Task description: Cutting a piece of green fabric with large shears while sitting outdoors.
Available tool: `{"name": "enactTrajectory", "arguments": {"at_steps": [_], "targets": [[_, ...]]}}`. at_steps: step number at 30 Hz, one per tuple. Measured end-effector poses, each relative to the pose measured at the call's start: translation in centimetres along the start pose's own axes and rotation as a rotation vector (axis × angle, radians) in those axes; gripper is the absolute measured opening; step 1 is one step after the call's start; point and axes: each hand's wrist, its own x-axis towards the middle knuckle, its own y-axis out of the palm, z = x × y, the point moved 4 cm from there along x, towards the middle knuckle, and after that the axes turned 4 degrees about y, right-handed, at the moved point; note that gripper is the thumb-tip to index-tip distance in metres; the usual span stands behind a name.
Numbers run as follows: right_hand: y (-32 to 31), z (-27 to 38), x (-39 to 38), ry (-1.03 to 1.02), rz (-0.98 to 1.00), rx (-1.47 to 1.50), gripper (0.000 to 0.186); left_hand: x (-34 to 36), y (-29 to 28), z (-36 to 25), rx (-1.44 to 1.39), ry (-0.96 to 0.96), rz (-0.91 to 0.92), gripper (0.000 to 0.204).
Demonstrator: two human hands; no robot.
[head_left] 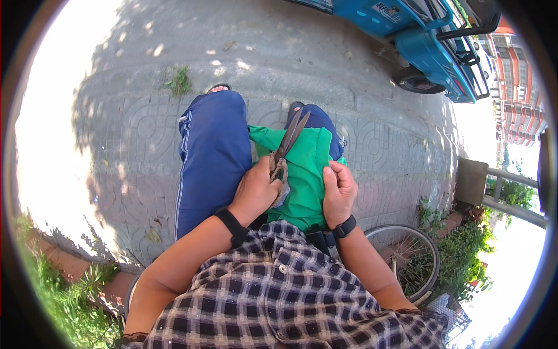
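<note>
A piece of green cloth [305, 192] lies over my lap, draped mostly across my right thigh and between my knees. My left hand [256, 189] is closed round the wrapped handles of a pair of scissors [289, 139]. Their dark blades point away from me, slightly parted, above the cloth. At the cloth's right edge, my right hand [339, 195] pinches the fabric between thumb and fingers. Part of the scissors' handles is hidden by my left hand.
A bicycle wheel [410, 256] stands close by my right arm, beside green plants [459, 256]. A blue three-wheeled vehicle [430, 49] is parked at the far right. Patterned paving [139, 157] lies under my feet, with a brick-edged planting bed [64, 262] at the near left.
</note>
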Motion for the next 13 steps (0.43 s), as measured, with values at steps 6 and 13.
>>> {"name": "enactTrajectory", "arguments": {"at_steps": [6,13], "targets": [[-0.33,-0.23,-0.16,0.014,-0.013,0.021,0.015,-0.17,-0.34,-0.72,-0.022,-0.037,0.014,0.039],[-0.46,-0.43,-0.42,0.038,0.036,0.023,0.015,-0.32,0.17,-0.34,0.033,0.038,0.07,0.045]]}}
